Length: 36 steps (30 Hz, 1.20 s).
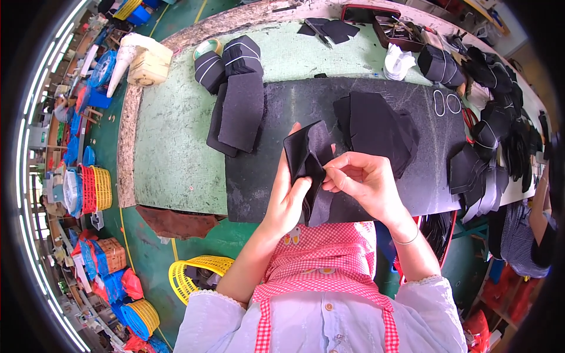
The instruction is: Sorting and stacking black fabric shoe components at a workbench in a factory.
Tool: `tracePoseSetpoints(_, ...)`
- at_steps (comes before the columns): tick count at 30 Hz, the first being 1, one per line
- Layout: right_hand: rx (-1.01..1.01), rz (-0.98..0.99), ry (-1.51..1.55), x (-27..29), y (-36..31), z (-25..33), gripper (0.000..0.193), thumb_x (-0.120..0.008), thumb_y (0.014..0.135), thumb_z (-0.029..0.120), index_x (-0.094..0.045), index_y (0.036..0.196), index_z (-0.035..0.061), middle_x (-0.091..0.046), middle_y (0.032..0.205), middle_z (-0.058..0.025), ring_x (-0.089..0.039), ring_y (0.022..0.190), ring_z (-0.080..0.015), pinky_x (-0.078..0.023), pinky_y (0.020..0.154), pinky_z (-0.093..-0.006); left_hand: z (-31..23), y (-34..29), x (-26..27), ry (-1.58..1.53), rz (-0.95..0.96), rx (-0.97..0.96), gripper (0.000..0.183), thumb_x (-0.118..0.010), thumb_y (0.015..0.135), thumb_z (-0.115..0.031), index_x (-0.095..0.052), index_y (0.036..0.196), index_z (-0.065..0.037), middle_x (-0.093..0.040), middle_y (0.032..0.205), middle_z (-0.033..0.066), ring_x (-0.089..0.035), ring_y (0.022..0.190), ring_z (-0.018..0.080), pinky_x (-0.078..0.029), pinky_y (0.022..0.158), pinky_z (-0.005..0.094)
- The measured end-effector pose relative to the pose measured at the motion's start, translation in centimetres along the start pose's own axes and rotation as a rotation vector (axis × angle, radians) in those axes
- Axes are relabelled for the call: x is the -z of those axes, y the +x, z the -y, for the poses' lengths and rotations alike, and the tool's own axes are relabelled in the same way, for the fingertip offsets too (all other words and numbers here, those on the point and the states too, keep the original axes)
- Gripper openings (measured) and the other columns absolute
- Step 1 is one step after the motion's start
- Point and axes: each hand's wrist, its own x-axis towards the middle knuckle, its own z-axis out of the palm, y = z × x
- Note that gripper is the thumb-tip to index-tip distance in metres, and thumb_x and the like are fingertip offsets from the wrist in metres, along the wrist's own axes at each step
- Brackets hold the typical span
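My left hand (288,197) grips a stack of black cut pieces (306,154) from the left, thumb on top. My right hand (362,179) pinches the edge of the same stack from the right, fingers curled. The stack is held above a black mat (276,112) on the green table (176,147). Just right of the hands lies a loose pile of black pieces (376,126) on the mat. To the left a flat stack of black pieces (238,115) hangs over the mat's edge.
Banded black bundles (229,62) sit at the far left of the table, and more bundles (488,112) crowd the right side. A white cone (120,67), a tray (400,29), yellow baskets (194,273) on the floor, and another person (529,229) at right.
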Motion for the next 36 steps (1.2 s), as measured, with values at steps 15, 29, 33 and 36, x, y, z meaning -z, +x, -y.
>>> tracePoseSetpoints(15,0.069,-0.032,-0.097,-0.5,-0.1,0.1,0.008,-0.069,0.089,0.002,-0.069,0.094,-0.0046,-0.071,0.087,-0.0044,-0.071,0.080,-0.0111,-0.056,0.078,-0.0234,-0.5,-0.2,-0.2,0.014,0.026,-0.016,0.071,-0.034,0.089,0.007,-0.010,0.156,0.004,-0.012,0.164,0.0158,-0.023,0.149,0.0244,-0.025,0.119,0.0361)
tracePoseSetpoints(29,0.080,-0.444,-0.780,9.2,1.4,0.3,0.010,-0.071,0.082,0.006,-0.067,0.088,0.0000,-0.065,0.074,-0.0028,-0.058,0.063,-0.0061,-0.048,0.059,-0.0261,-2.8,-1.0,6.8,-0.270,-0.387,0.145,0.058,-0.040,0.088,-0.008,-0.030,0.145,0.001,-0.053,0.136,0.0290,-0.065,0.108,0.0419,-0.057,0.089,0.0497)
tracePoseSetpoints(33,0.241,-0.560,-0.960,4.6,0.9,3.5,0.026,-0.079,0.080,0.024,-0.067,0.089,0.0038,-0.061,0.072,-0.0063,-0.061,0.065,-0.0213,-0.049,0.062,-0.0332,-1.6,-0.3,3.4,-0.477,-0.287,0.162,0.062,-0.041,0.084,-0.006,-0.029,0.145,0.001,-0.053,0.137,0.0283,-0.065,0.106,0.0417,-0.056,0.089,0.0489)
tracePoseSetpoints(36,0.265,-0.106,-0.780,0.2,-0.4,3.2,0.028,-0.078,0.081,0.028,-0.065,0.087,0.0034,-0.063,0.075,-0.0103,-0.063,0.066,-0.0258,-0.050,0.064,-0.0356,-1.2,0.6,-1.7,-0.339,-0.256,0.264,0.054,-0.044,0.088,-0.010,-0.037,0.141,0.002,-0.055,0.136,0.0238,-0.064,0.112,0.0307,-0.051,0.098,0.0404)
